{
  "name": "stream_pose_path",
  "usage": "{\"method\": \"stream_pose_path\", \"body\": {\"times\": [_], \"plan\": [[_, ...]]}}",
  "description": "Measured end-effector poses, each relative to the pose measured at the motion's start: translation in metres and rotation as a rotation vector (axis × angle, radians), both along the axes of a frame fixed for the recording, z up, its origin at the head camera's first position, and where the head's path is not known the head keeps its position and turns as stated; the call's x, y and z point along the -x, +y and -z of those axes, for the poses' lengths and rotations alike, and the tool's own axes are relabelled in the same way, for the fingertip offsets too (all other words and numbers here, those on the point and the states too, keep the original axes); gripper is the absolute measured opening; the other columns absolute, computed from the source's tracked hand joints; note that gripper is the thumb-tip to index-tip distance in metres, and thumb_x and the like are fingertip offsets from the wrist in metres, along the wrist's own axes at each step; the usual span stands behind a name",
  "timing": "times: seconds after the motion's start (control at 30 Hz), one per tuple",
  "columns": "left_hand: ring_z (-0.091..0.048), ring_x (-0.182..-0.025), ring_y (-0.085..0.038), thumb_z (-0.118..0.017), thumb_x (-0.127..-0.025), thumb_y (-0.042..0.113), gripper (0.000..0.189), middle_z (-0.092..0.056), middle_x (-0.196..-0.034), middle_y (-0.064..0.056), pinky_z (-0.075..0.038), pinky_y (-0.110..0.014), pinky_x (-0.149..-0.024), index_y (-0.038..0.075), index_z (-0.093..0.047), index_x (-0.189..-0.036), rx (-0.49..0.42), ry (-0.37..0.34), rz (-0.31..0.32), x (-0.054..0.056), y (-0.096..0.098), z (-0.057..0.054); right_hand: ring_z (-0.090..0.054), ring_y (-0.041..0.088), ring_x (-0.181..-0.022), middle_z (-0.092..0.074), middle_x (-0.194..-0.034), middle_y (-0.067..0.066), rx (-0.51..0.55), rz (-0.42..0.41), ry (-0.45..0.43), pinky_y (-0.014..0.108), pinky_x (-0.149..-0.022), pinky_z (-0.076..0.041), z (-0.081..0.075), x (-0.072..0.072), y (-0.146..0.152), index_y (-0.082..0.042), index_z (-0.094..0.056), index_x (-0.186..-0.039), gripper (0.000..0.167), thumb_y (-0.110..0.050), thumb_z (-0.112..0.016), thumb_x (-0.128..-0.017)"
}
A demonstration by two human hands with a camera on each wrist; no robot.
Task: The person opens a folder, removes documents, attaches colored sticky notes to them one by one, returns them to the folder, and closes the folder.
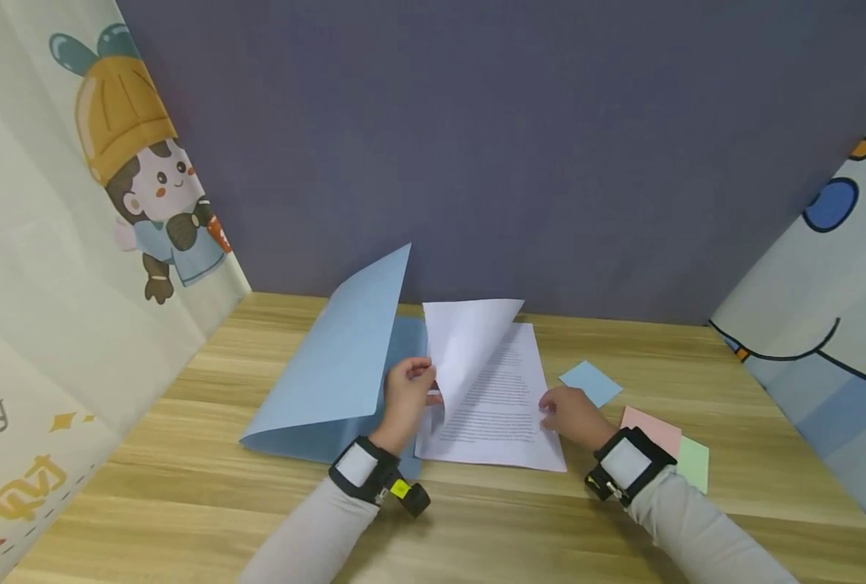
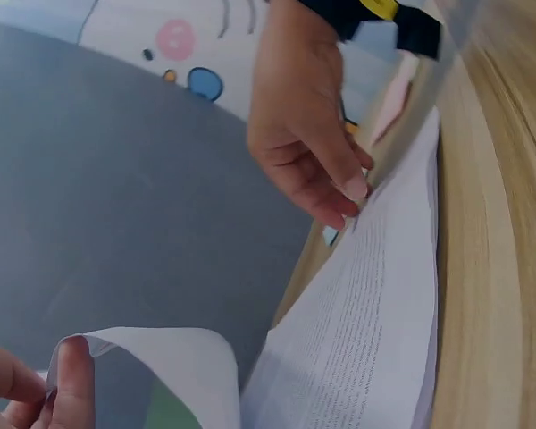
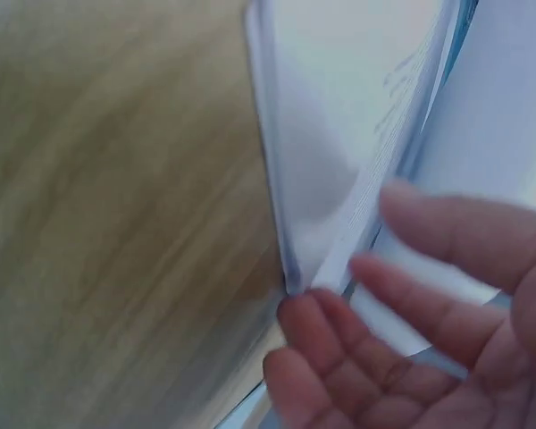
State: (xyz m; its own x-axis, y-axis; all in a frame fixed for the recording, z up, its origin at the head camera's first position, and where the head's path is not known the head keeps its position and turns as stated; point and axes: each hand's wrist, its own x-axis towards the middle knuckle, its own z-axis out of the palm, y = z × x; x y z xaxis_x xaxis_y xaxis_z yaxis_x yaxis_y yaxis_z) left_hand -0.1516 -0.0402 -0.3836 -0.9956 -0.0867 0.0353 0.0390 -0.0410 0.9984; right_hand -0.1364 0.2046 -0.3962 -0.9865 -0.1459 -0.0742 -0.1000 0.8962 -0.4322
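A stack of printed sheets [image 1: 502, 422] lies on the right part of an open light-blue folder [image 1: 331, 365], whose cover stands raised at the left. The top sheet [image 1: 469, 337] is curled over toward the left. My left hand [image 1: 406, 401] pinches that sheet's edge between thumb and fingers, more closely visible in the left wrist view. At the stack's right edge is my right hand [image 1: 577, 415]. The right wrist view shows its thumb and fingers [image 3: 317, 335] apart, with fingertips by the stack's corner and nothing pinched.
Blue [image 1: 591, 383], pink [image 1: 652, 430] and green [image 1: 694, 464] paper squares lie on the wooden table [image 1: 185, 414] right of the stack. A dark backdrop [image 1: 520, 154] rises behind the table. Cartoon-printed cloths [image 1: 32, 243] hang at both sides.
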Motion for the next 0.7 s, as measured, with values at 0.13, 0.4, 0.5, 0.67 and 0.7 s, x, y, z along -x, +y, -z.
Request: {"method": "stream_pose_path", "body": {"times": [0.13, 0.4, 0.5, 0.67, 0.7], "plan": [[-0.055, -0.066, -0.013, -0.048, -0.086, 0.004, 0.027, -0.055, -0.086, -0.011, -0.051, -0.025, -0.057, -0.009, -0.05, -0.109, -0.091, -0.08, -0.012, 0.002, -0.005, 0.002, -0.054, 0.019, -0.066, -0.062, -0.081, 0.014, 0.084, 0.112, -0.03, 0.03, -0.057, -0.045, 0.0, 0.006, 0.009, 0.011, -0.06, -0.096, 0.029, -0.003, -0.064, -0.072], [-0.053, -0.068, -0.012, -0.046, -0.086, 0.003, 0.028, -0.052, -0.085, -0.008, -0.051, -0.025, -0.061, -0.011, -0.046, -0.11, -0.195, -0.146, 0.02, 0.0, -0.004, 0.011, -0.05, 0.011, -0.053, -0.056, -0.063, 0.003, 0.364, 0.28, -0.217, 0.023, -0.049, -0.043, 0.012, 0.021, 0.026, 0.008, -0.061, -0.094, 0.021, -0.007, -0.06, -0.079], [-0.053, -0.07, -0.013, -0.048, -0.087, 0.005, 0.029, -0.052, -0.086, -0.009, -0.052, -0.027, -0.064, -0.01, -0.048, -0.111, -0.192, -0.17, 0.008, -0.003, -0.002, 0.013, -0.051, 0.009, -0.056, -0.056, -0.066, 0.001, 0.481, 0.317, -0.294, 0.021, -0.051, -0.044, 0.016, 0.022, 0.028, 0.009, -0.057, -0.104, 0.029, -0.008, -0.058, -0.081], [-0.05, -0.07, -0.01, -0.045, -0.088, 0.007, 0.024, -0.048, -0.083, -0.004, -0.049, -0.024, -0.065, -0.006, -0.044, -0.108, -0.25, -0.168, 0.003, -0.002, -0.005, 0.017, -0.051, 0.007, -0.055, -0.055, -0.065, 0.002, 0.609, 0.346, -0.364, 0.019, -0.051, -0.045, 0.019, 0.022, 0.029, 0.01, -0.053, -0.106, 0.029, -0.006, -0.057, -0.082], [-0.049, -0.07, -0.009, -0.044, -0.089, 0.007, 0.022, -0.047, -0.082, -0.003, -0.048, -0.023, -0.065, -0.004, -0.042, -0.107, -0.262, -0.171, 0.0, -0.002, -0.006, 0.019, -0.051, 0.007, -0.055, -0.055, -0.065, 0.002, 0.614, 0.353, -0.364, 0.019, -0.051, -0.046, 0.019, 0.022, 0.029, 0.01, -0.053, -0.105, 0.028, -0.006, -0.057, -0.082]]}}
